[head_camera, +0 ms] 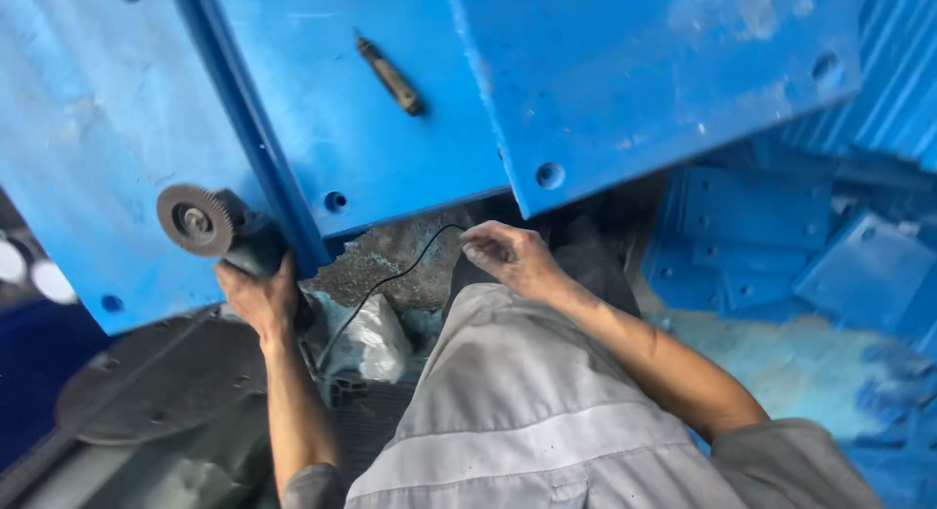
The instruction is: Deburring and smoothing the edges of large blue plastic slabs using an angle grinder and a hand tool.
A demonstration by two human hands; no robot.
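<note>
Fingers of the left hand [259, 299] wrap tight around the body of an angle grinder [234, 238], its round flap disc [195, 219] facing up toward the camera and lying against the edge of a blue plate [88, 148]. Fingers of the right hand [512, 258] pinch the grinder's thin black cord [390, 280], which loops down and back toward the tool. Judging from this, holding the cord clear of the disc looks sensible, and a firm wrist on the grinder would help keep the disc flat on the plate edge. Several thick blue plates with drilled holes overlap in front of the person; a brown-handled tool [390, 76] lies on the middle plate [390, 148]. Below them sits a rough, rusty patch of ground and a crumpled clear plastic bag [371, 338]. More blue plates are stacked at the right [781, 236], dusted with blue powder. Grey work clothes [517, 402] fill the lower view. A dark round disc lies on the floor at lower left [146, 392].
</note>
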